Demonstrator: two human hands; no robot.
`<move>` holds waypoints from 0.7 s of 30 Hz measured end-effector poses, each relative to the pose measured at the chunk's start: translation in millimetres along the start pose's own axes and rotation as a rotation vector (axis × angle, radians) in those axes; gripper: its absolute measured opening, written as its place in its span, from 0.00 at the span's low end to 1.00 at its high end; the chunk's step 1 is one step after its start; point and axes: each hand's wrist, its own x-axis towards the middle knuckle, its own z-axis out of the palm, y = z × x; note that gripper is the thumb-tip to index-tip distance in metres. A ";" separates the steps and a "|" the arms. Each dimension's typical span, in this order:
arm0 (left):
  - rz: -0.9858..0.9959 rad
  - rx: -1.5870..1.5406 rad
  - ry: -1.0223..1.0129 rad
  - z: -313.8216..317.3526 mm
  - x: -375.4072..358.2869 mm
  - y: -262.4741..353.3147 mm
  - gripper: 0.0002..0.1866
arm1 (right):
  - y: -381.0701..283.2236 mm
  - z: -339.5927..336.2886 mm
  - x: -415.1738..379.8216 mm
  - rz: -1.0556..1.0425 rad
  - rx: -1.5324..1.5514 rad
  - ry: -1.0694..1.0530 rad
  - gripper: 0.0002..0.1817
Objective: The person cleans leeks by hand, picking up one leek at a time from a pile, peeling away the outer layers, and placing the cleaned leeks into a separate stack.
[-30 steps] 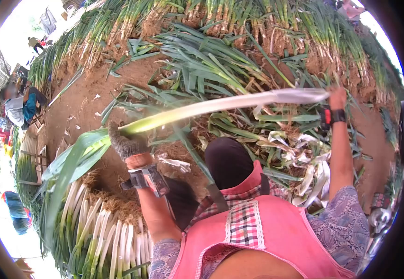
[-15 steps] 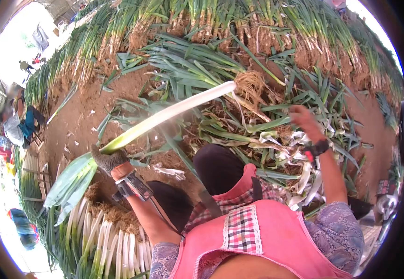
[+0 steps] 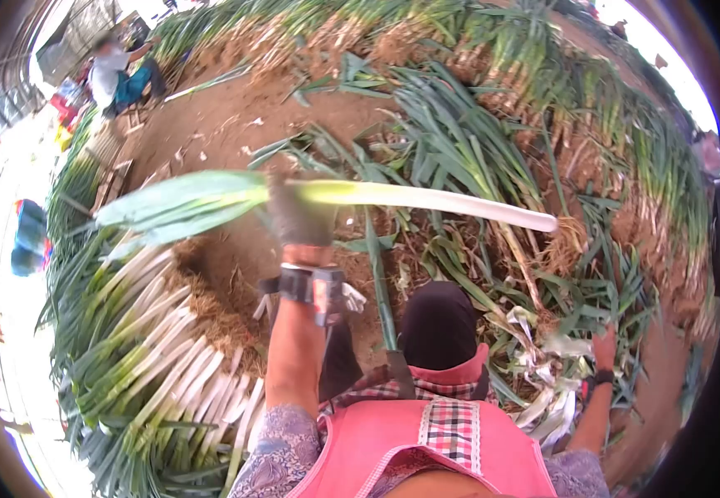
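Leek held level: a long leek with white shaft and broad green leaves point(image 3: 410, 197) is gripped where white turns green by the gloved left hand point(image 3: 300, 214), clenched around it above the bare brown soil point(image 3: 211, 124). It looks stiff in the shaft, floppy at the leaves, best taken mid-stalk. The bare right hand point(image 3: 603, 347) is lowered among pale peeled skins point(image 3: 547, 407); its grasp cannot be told. Stacked trimmed leeks point(image 3: 153, 349) are seen left; another person point(image 3: 115, 70) sits beyond.
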 end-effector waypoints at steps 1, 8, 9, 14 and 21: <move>0.025 0.073 0.104 -6.9 6.7 -6.7 0.12 | -35.0 -42.9 -2.2 0.076 -0.196 -0.265 0.27; -0.242 0.035 -0.181 -8.1 -17.7 -55.1 0.13 | -369.6 -189.2 20.9 -0.330 0.550 0.217 0.12; -0.272 0.016 -0.205 -6.8 -22.2 -61.1 0.12 | -404.7 -172.9 20.6 -0.487 0.811 0.112 0.11; -0.310 0.247 -0.359 -8.4 -34.0 -74.1 0.16 | -554.7 -97.4 -7.9 -1.144 0.545 0.007 0.23; -0.399 0.135 -0.547 11.5 -35.9 -39.9 0.29 | -559.9 -91.3 -11.3 -0.976 0.699 -0.147 0.23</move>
